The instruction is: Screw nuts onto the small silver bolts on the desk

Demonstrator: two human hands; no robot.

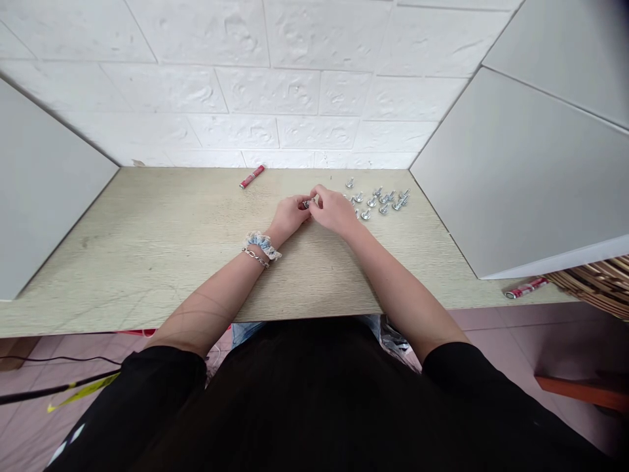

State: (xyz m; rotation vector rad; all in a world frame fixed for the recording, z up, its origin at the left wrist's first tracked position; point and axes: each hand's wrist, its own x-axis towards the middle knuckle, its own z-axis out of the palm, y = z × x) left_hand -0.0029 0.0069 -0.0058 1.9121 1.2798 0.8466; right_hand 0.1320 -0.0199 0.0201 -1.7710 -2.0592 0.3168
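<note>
Over the middle of the wooden tabletop, my left hand (293,213) pinches a small silver bolt (306,204) with a wide round base. From the other side, the fingertips of my right hand (330,208) close on that same bolt, so most of it is hidden. Several like bolts (372,202) lie loosely just right of my right hand, many with the shank pointing up at a slant. A few of them are partly covered by that hand. On my left wrist are a scrunchie (263,244) and a chain bracelet (256,257).
A red tube (252,176) lies near the white brick wall (295,92). Another red tube (526,287) rests at the right front edge beside a woven basket (597,282). Grey-white panels (550,170) bound the tabletop (162,242) left and right.
</note>
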